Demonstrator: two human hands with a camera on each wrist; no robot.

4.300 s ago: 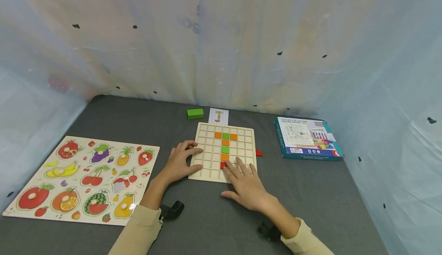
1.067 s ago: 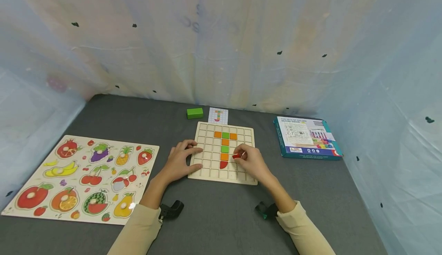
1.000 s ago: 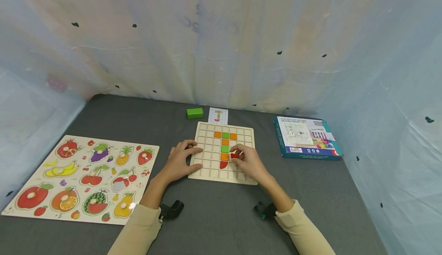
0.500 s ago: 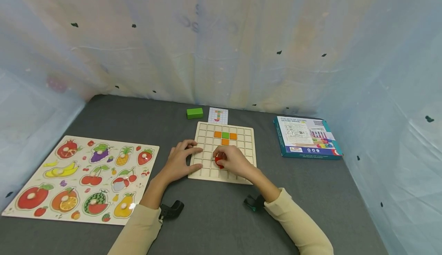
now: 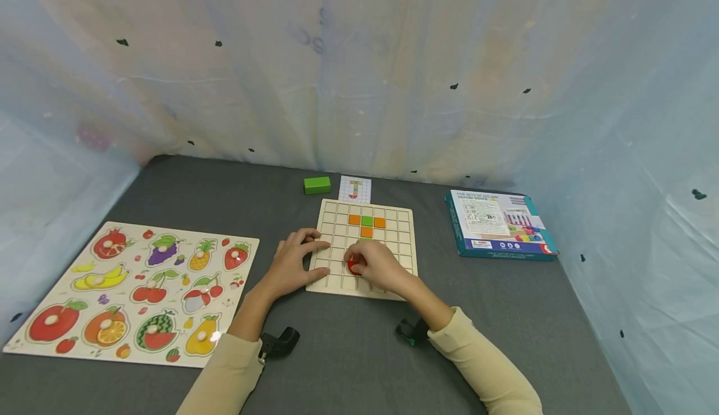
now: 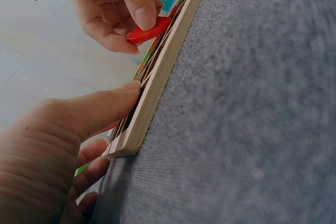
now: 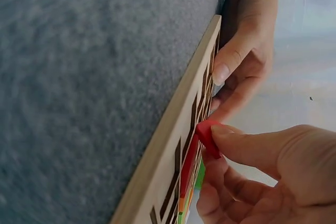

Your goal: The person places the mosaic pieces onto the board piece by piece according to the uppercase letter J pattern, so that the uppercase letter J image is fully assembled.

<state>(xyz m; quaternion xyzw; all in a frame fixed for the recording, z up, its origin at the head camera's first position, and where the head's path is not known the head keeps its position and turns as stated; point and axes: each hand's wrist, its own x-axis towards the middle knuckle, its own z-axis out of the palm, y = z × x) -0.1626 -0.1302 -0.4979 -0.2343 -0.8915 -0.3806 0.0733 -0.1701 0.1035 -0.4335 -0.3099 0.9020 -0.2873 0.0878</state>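
Observation:
A pale wooden grid board [image 5: 335,248] lies on the grey table. My left hand [image 5: 294,264] rests at its left edge, thumb on top near the close corner and fingers spread along the side. Between thumb and fingertips my right hand [image 5: 379,266] pinches a red tile with a rounded edge [image 6: 148,31], tilted close over the lower squares. Beneath it, the right wrist view shows another red tile [image 7: 187,172] set in the grid. Orange tiles [image 5: 354,219] and a green tile [image 5: 367,221] form the top row; my right hand hides the lower part of the column.
Behind the board lie a small card [image 5: 355,189] with a coloured J pattern and a green block [image 5: 317,185]. A fruit puzzle board [image 5: 168,256] lies at left, a teal and white box [image 5: 500,224] at right. Plastic sheeting [image 5: 359,78] surrounds the table.
My right hand, flat on the board at first, has picked up the red tile from the table at the right and carried it left across the grid. My left hand stays put.

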